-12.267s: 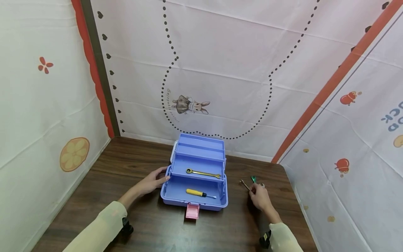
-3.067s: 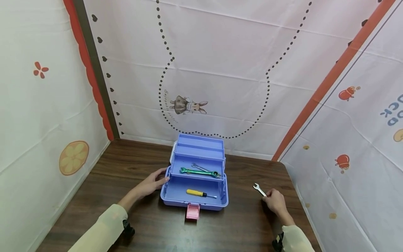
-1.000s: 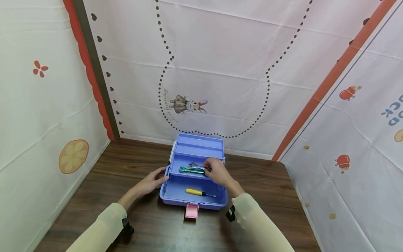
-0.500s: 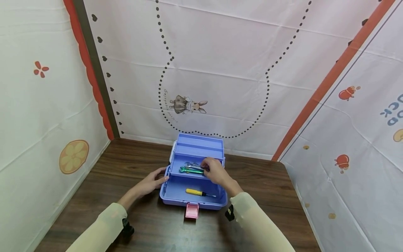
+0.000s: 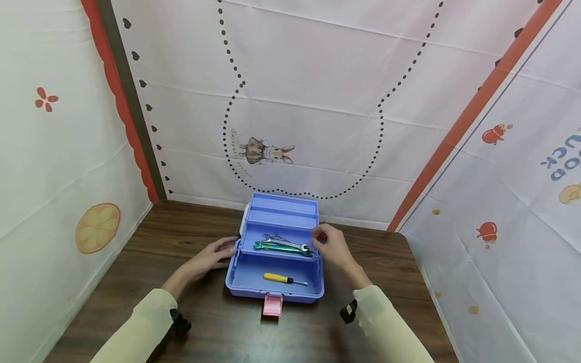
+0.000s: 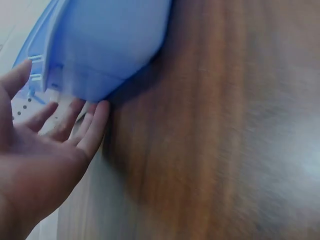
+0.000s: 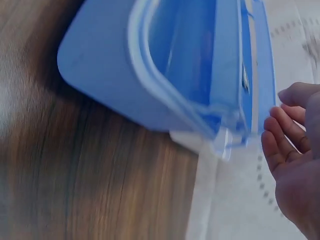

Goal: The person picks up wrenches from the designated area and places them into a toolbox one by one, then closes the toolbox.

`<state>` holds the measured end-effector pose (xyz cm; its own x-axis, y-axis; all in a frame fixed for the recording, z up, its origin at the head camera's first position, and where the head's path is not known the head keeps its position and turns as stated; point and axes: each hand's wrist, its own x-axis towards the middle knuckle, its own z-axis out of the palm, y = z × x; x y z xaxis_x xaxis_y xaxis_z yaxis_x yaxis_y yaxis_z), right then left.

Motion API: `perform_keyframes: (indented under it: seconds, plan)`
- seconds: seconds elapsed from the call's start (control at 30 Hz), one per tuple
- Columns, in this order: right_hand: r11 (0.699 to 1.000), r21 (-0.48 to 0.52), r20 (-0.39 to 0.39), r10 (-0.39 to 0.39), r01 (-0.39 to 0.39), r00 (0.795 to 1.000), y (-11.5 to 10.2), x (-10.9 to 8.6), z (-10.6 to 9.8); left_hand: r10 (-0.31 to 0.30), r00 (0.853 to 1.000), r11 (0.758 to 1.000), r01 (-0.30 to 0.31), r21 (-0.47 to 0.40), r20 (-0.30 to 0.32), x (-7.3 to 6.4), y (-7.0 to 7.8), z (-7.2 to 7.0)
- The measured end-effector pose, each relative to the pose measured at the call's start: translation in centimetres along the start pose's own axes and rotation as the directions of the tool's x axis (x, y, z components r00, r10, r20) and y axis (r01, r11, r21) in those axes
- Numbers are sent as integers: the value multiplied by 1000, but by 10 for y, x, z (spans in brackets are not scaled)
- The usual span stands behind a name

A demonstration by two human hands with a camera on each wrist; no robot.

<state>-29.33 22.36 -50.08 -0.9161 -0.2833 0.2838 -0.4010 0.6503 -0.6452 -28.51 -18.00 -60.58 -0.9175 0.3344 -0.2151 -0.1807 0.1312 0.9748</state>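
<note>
A blue toolbox stands with its stepped trays folded out. In its middle tray lie a silver wrench, a green wrench and another silver wrench behind; a gold wrench is mostly covered. A screwdriver with a yellow handle lies in the bottom compartment. My left hand is at the box's left side, its loosely spread fingertips close to the wall. At the right end of the middle tray is my right hand, fingers loosely bent with nothing between them.
A pink latch hangs from the toolbox's front. The box stands on a dark wooden table. Printed cloth walls close off the back and both sides.
The wrenches from the right of the table now lie in the middle tray. My right hand has let go of the last silver wrench and moved right; my left thumb has left the rim.
</note>
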Motion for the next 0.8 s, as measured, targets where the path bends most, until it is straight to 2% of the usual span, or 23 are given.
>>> perform_keyframes:
  seconds: [0.1,0.17,0.23,0.3,0.37,0.47,0.67,0.8]
  plan:
    - [990,95,-69,112,-105,991,11,1,-7,44,994,999,-46,-12,-105,7,7,-3]
    - [966,190,-114,201,-177,973,19,1,-8,61,980,998,-58,22,-190,14,14,-2]
    - [923,300,-149,296,-242,943,28,2,-5,65,968,996,-49,72,-240,22,21,1]
    - [863,406,-156,388,-299,908,35,3,2,35,962,995,-9,96,-272,30,25,3]
    - [798,493,-141,466,-346,874,39,4,10,-5,964,994,35,107,-265,36,28,4]
    - [739,539,-105,534,-404,839,43,5,21,-61,971,990,89,113,-232,43,30,6]
    - [692,509,-11,601,-512,799,48,5,35,-63,981,983,93,161,-181,50,31,8]
    - [692,449,49,612,-565,789,50,4,40,-47,987,987,70,148,-155,53,30,8]
